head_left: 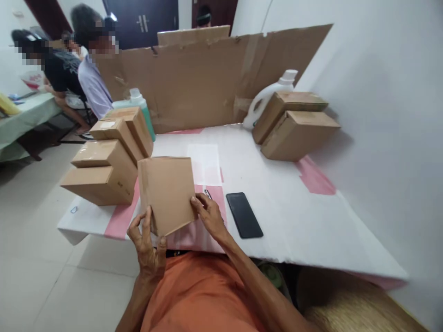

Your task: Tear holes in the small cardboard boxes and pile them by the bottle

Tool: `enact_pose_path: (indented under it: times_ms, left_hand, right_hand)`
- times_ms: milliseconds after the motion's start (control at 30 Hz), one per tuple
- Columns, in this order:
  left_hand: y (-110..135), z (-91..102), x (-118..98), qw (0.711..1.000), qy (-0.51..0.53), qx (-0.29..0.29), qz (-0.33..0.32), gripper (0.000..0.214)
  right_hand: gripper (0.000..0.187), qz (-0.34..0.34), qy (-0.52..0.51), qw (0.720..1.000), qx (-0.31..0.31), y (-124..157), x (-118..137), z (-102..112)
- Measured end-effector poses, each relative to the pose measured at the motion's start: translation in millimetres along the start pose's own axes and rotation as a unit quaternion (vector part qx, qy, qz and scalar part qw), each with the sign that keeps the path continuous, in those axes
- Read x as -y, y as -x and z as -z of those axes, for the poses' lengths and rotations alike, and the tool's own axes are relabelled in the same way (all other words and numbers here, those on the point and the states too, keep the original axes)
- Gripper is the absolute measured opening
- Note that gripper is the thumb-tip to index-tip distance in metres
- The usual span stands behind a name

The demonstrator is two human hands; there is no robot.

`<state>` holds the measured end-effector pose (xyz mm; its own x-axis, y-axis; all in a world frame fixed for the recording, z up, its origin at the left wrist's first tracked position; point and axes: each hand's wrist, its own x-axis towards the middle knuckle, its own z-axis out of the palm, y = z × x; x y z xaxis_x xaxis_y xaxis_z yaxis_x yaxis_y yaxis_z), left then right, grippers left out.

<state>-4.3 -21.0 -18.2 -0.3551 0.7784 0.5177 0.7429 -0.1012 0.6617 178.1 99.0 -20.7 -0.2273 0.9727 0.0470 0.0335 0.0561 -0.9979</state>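
A brown cardboard box (pixel 169 193) is tilted up in front of me near the table's front edge, one broad face towards me. My left hand (pixel 147 240) grips its lower left corner, fingers along the left side and thumb at the bottom edge. My right hand (pixel 209 214) holds the box's right edge between thumb and fingers. The tip of a pen (pixel 207 193) shows just beyond the right hand; whether it lies on the table or is tucked in the fingers I cannot tell. To the right of that hand lies a black phone (pixel 244 215), face up.
Several cardboard boxes (pixel 100 180) stand at the left, before a green bottle (pixel 147 115). Two more boxes (pixel 301 133) lean by a white jug (pixel 266 99) at the back right. White paper (pixel 204 163) lies mid-table. A cardboard panel (pixel 200 83) closes the back; people (pixel 93 83) sit beyond.
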Motion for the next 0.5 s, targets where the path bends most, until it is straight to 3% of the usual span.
enact_pose_path:
  times_ms: [167,300,500]
  left_hand:
    - [-40.9,-8.1,-8.3,0.997,0.047,0.03,-0.047,0.08]
    - [-51.5,-11.8,-17.9,0.994,0.099,0.031,-0.041,0.082]
    - [-62.0,-6.0,-45.5,0.99,0.119,0.006,-0.07,0.093]
  right_hand:
    - [0.046,0.0,-0.097,0.995,-0.027,-6.4,6.7,17.1]
    - [0.046,-0.009,-0.131,0.991,-0.024,-8.6,10.7,26.2]
    - [0.052,0.033,-0.162,0.986,-0.031,-15.1,21.5,31.1]
